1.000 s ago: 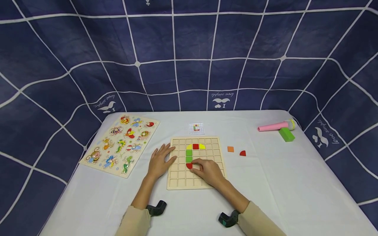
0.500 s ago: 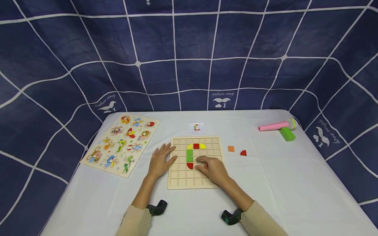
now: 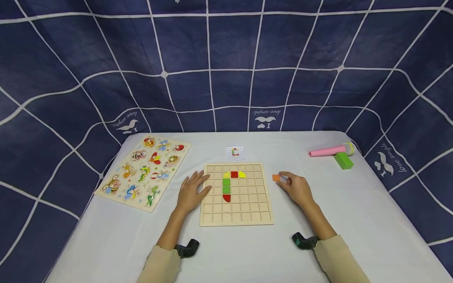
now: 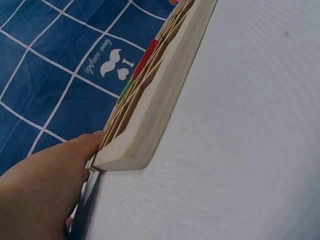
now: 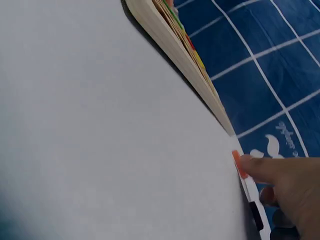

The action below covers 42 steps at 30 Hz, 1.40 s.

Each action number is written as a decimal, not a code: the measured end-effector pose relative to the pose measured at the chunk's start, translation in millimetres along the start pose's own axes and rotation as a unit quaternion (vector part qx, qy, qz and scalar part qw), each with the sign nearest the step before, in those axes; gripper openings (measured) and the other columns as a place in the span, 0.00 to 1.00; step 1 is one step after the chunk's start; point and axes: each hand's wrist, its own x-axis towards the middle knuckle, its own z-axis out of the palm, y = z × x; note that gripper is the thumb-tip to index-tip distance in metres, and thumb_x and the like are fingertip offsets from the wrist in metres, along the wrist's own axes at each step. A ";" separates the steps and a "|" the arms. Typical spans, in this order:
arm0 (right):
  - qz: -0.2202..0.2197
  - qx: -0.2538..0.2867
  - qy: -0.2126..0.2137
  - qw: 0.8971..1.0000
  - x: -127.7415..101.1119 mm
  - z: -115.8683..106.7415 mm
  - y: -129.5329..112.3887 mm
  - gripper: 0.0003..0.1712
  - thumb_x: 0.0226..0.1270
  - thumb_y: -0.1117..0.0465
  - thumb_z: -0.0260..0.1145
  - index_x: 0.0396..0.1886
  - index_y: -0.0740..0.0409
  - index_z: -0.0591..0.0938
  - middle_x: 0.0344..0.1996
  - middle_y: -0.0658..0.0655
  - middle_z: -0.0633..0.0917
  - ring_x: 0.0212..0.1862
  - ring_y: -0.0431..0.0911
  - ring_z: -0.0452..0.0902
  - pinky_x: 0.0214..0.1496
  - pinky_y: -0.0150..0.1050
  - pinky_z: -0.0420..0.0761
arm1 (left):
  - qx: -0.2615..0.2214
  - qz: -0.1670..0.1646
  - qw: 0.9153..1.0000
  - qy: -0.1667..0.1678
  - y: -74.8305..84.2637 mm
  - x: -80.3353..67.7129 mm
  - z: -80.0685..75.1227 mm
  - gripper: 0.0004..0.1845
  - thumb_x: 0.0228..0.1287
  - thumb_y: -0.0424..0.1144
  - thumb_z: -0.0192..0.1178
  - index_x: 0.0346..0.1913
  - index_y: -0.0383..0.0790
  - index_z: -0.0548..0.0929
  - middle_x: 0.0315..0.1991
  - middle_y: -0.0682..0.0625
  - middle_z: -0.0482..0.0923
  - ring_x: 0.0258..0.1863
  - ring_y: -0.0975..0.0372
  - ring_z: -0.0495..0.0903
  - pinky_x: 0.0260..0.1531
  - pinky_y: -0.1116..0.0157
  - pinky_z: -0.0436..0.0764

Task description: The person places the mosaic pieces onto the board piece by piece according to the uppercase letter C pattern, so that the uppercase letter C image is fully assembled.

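White cloth covers the table (image 3: 318, 220), with a dark blue grid curtain behind. The right hand (image 3: 296, 188) has its fingertips at the orange square tile (image 3: 276, 178), which lies flat on the cloth just right of the wooden grid board (image 3: 236, 215); whether it pinches the tile or only touches it, I cannot tell. The tile looks small, thin, stiff and light, probably easy to slide, so two opposite edges seem the best place to take it. The left hand (image 3: 191, 191) rests with straight fingers on the board's left edge. A red quarter piece is hidden under the right hand, if it is there.
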 end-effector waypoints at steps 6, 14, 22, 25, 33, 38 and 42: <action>0.006 0.003 -0.016 1.000 3.5 -0.5 8.6 0.17 0.56 0.57 0.70 0.44 0.60 0.84 0.12 0.47 0.70 0.15 0.40 0.60 0.15 0.33 0.60 | -0.002 -0.005 1.000 -0.004 0.1 1.8 0.0 0.26 0.62 0.53 0.57 0.62 0.49 0.73 0.67 0.48 0.62 0.69 0.53 0.53 0.67 0.53 0.44; 0.002 0.012 0.006 1.000 4.4 1.0 5.1 0.15 0.56 0.56 0.70 0.41 0.59 0.84 0.11 0.47 0.69 0.14 0.40 0.60 0.15 0.33 0.59 | -0.001 -0.005 1.000 0.000 0.8 1.8 0.8 0.26 0.61 0.53 0.58 0.61 0.49 0.74 0.67 0.48 0.62 0.68 0.53 0.54 0.67 0.52 0.45; -0.052 0.046 0.013 0.998 0.3 6.4 -38.8 0.15 0.54 0.55 0.71 0.39 0.57 0.84 0.10 0.43 0.66 0.13 0.36 0.56 0.13 0.31 0.59 | -0.002 -0.006 1.000 -0.002 -0.2 1.9 -0.4 0.26 0.62 0.52 0.58 0.61 0.48 0.74 0.67 0.48 0.62 0.68 0.52 0.54 0.67 0.52 0.45; -0.075 0.063 -0.003 0.995 -3.2 13.4 -57.9 0.14 0.54 0.55 0.71 0.38 0.56 0.84 0.11 0.42 0.65 0.13 0.35 0.56 0.13 0.30 0.58 | 0.000 -0.006 1.000 -0.002 -0.6 2.1 -0.5 0.26 0.62 0.52 0.58 0.61 0.48 0.74 0.67 0.48 0.62 0.68 0.53 0.54 0.67 0.52 0.45; -0.102 0.088 -0.053 0.989 -14.5 34.9 -92.3 0.15 0.53 0.50 0.71 0.38 0.53 0.84 0.10 0.40 0.64 0.14 0.33 0.55 0.15 0.28 0.58 | 0.003 -0.003 1.000 0.001 -0.8 1.1 0.4 0.26 0.62 0.52 0.58 0.61 0.48 0.74 0.66 0.47 0.63 0.68 0.52 0.54 0.67 0.51 0.46; -0.106 0.076 -0.082 0.988 -20.0 44.2 -99.1 0.16 0.53 0.47 0.71 0.37 0.50 0.84 0.09 0.38 0.64 0.14 0.32 0.56 0.15 0.27 0.58 | 0.004 -0.007 1.000 -0.004 -0.3 0.3 1.0 0.26 0.62 0.53 0.57 0.61 0.49 0.73 0.67 0.48 0.62 0.68 0.53 0.54 0.67 0.52 0.45; -0.115 0.073 -0.091 0.986 -22.1 47.9 -101.0 0.15 0.52 0.48 0.71 0.37 0.51 0.85 0.09 0.38 0.65 0.13 0.32 0.56 0.15 0.27 0.59 | 0.007 -0.006 1.000 -0.005 0.2 0.4 0.3 0.26 0.62 0.53 0.57 0.61 0.49 0.73 0.67 0.48 0.62 0.68 0.53 0.54 0.67 0.52 0.45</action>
